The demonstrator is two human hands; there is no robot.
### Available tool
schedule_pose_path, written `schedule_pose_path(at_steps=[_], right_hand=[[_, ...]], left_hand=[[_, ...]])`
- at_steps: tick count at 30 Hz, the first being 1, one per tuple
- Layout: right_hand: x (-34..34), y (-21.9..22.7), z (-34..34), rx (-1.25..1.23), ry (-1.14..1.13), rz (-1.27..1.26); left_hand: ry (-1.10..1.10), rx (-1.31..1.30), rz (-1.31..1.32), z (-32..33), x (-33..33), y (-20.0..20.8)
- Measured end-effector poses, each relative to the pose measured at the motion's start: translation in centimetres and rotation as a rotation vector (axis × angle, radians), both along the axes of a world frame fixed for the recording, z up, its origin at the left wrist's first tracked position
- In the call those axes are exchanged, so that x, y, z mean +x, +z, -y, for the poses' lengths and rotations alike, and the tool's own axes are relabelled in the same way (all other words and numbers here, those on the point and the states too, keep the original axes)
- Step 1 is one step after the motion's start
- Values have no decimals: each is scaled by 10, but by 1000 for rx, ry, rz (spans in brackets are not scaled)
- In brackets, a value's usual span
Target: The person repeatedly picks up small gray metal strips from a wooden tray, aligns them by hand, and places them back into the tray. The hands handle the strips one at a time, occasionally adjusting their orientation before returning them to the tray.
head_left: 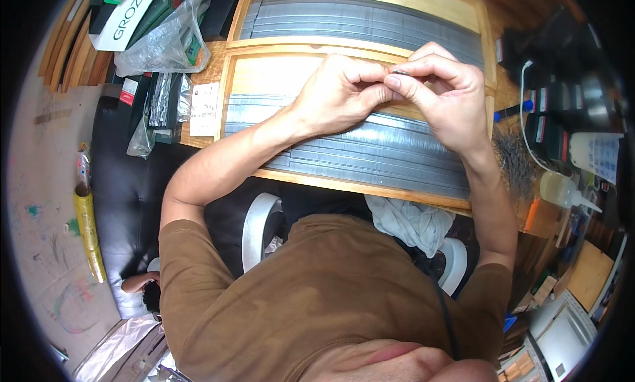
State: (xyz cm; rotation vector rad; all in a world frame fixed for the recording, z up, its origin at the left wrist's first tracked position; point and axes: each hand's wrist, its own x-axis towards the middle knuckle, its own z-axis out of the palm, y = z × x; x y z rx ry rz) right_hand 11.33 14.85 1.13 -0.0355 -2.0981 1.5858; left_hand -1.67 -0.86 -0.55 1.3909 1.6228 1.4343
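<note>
Above a shallow wooden tray (223,74), my two hands meet with their fingertips nearly touching. My right hand (450,94) is closed in a pinch on a thin dark needle-like piece (399,73), mostly hidden by the fingers. My left hand (340,94) is also closed, its thumb and forefinger pinched at the other end of that small piece. Below them the tray holds rows of thin grey metal strips (377,154), packed side by side. A bare pale wooden strip shows at its far side.
A second tray of grey strips (364,21) lies beyond. At right are a loose heap of thin dark needles (514,158), a blue marker (513,111), a white cable (522,94) and a nozzle bottle (562,190). Plastic-wrapped packets (172,48) crowd the left; a white cloth (410,220) hangs near me.
</note>
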Motion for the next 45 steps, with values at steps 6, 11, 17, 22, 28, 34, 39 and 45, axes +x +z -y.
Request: schedule_pose_path(at_steps=[6,11,17,22,28,34,39,45], right_hand=[[2,0,1,40,12,-30],[12,21,10,231,-16,-205],[72,68,66,309,55,-250],[115,17,109,18,77,2],[124,-36,145,-161,30,215],[124,-63,149,-283,94,249],[129,-73,147,-314,102,247],[133,-75,149,-327,82,232]], left_hand=[[28,29,-13,1,4,-5],[27,226,-315,8,6,24],[-94,397,-291,63,56,70],[-52,142,9,109,107,30],[196,-73,-22,149,140,-23],[242,-132,26,160,150,-47],[225,-175,169,156,155,-53],[216,-173,140,154,157,-58]])
